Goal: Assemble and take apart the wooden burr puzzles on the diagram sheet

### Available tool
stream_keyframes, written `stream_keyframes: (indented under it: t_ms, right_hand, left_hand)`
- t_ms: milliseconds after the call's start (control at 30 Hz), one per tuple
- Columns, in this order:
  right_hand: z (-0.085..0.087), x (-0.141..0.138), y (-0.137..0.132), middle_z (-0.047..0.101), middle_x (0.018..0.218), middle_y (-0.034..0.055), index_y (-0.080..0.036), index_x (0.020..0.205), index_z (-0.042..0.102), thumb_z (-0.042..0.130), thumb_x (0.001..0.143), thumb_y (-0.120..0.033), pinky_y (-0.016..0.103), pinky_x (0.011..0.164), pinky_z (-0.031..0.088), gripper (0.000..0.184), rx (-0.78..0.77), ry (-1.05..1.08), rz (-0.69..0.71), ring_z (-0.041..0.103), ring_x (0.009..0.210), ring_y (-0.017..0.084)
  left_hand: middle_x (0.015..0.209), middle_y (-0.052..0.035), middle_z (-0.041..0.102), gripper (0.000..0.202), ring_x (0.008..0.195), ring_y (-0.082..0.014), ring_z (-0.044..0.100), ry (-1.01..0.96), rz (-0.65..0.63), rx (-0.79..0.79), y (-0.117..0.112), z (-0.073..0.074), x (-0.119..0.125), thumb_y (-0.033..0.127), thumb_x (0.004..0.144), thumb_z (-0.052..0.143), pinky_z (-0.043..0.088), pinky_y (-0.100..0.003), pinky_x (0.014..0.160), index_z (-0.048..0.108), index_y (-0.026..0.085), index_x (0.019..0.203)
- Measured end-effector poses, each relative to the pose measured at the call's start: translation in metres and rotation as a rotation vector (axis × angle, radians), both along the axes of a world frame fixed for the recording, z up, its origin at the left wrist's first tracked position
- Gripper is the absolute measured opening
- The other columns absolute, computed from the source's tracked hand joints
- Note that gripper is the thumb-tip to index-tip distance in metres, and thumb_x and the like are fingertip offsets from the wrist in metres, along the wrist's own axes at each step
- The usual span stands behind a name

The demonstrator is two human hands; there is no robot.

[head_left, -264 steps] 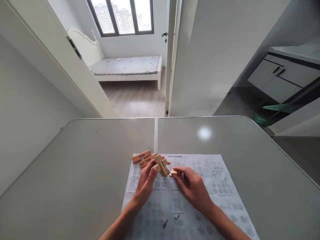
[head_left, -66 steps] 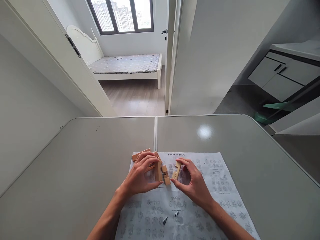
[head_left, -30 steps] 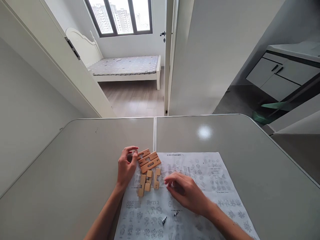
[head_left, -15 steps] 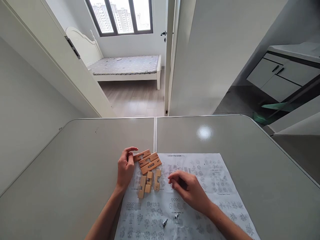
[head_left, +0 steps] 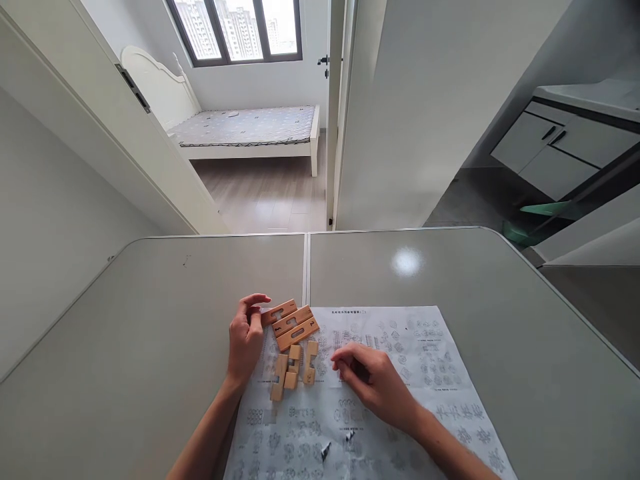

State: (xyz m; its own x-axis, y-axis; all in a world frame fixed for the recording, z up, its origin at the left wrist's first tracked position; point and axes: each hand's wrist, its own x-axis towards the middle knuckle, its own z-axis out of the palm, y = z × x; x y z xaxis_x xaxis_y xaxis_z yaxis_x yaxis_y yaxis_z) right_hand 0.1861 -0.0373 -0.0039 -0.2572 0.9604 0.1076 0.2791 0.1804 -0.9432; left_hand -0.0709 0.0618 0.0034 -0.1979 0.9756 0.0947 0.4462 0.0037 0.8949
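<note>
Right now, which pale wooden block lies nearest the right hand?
The rightmost pale block; the middle pale block and left block lie close together, farther left.

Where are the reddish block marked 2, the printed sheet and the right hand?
Reddish block (head_left: 307,328): head view, top face between slot and number.
Printed sheet (head_left: 323,407): head view, printed face below the blocks.
Right hand (head_left: 380,383): head view, back of the hand.
</note>
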Motion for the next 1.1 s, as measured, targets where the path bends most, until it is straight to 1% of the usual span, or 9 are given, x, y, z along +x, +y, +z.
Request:
stream_keyframes:
  t_ms: [100,167,333,533,700,900,1100]
  right_hand:
    - [-0.0003,-0.0004,0.0003,0.071,0.087,0.0026,-0.024,0.101,0.07,0.054,0.101,-0.022,0.026,0.058,0.045,0.016,0.004,-0.003,-0.003,0.057,0.065,0.015]
    - [-0.001,-0.001,0.0003,0.071,0.087,0.0025,-0.024,0.101,0.069,0.054,0.1,-0.021,0.026,0.058,0.045,0.016,0.0,0.0,-0.005,0.058,0.066,0.016]
    - [-0.0025,-0.0017,0.0001,0.072,0.089,0.0021,-0.025,0.102,0.069,0.054,0.099,-0.018,0.027,0.061,0.046,0.017,0.002,0.001,0.0,0.06,0.07,0.016]
    - [-0.0035,-0.0014,0.0006,0.071,0.088,0.001,-0.025,0.1,0.068,0.054,0.099,-0.016,0.027,0.061,0.045,0.017,0.002,-0.017,0.001,0.058,0.069,0.016]
    - [-0.0036,-0.0015,0.0006,0.071,0.09,0.001,-0.025,0.101,0.068,0.054,0.099,-0.015,0.026,0.063,0.045,0.017,0.004,-0.016,0.003,0.058,0.071,0.016]
    - [-0.004,-0.0018,0.001,0.069,0.088,0.0015,-0.024,0.101,0.068,0.054,0.1,-0.017,0.025,0.06,0.042,0.016,0.002,-0.009,0.012,0.054,0.067,0.015]
    - [-0.004,-0.0015,0.0011,0.069,0.088,0.0017,-0.024,0.101,0.067,0.053,0.1,-0.016,0.025,0.061,0.041,0.016,0.003,-0.006,0.016,0.055,0.069,0.015]
  left_hand:
    - [0.113,-0.0051,0.075,0.024,0.092,-0.022,0.071,-0.005,0.005,-0.002,0.0002,-0.0009,-0.0004,0.028,0.094,0.048,0.055,-0.034,0.087,0.066,0.023,0.109]
    - [0.114,-0.0054,0.074,0.024,0.094,-0.022,0.07,-0.011,0.006,0.0,0.0005,-0.0017,-0.0006,0.028,0.094,0.048,0.055,-0.034,0.088,0.066,0.023,0.109]
    - [0.114,-0.0045,0.072,0.027,0.096,-0.0216,0.067,-0.049,0.01,-0.012,0.0013,-0.0023,-0.0009,0.021,0.087,0.047,0.054,-0.033,0.088,0.064,0.024,0.108]
    - [0.12,-0.0058,0.068,0.033,0.102,-0.0218,0.065,-0.083,0.05,-0.012,0.0011,-0.0043,-0.0019,0.016,0.085,0.046,0.053,-0.034,0.092,0.06,0.024,0.114]
    - [0.121,-0.0062,0.067,0.032,0.105,-0.0219,0.064,-0.098,0.06,-0.008,0.0027,-0.0078,-0.0034,0.017,0.086,0.047,0.052,-0.034,0.095,0.059,0.024,0.115]
    - [0.122,-0.0064,0.066,0.031,0.105,-0.0222,0.063,-0.11,0.055,-0.028,0.0021,-0.0061,-0.0024,0.019,0.087,0.048,0.051,-0.035,0.095,0.059,0.024,0.115]
    - [0.12,-0.0058,0.066,0.027,0.104,-0.0218,0.063,-0.108,0.049,-0.019,0.0014,-0.0062,-0.0027,0.022,0.089,0.048,0.051,-0.034,0.094,0.059,0.024,0.114]
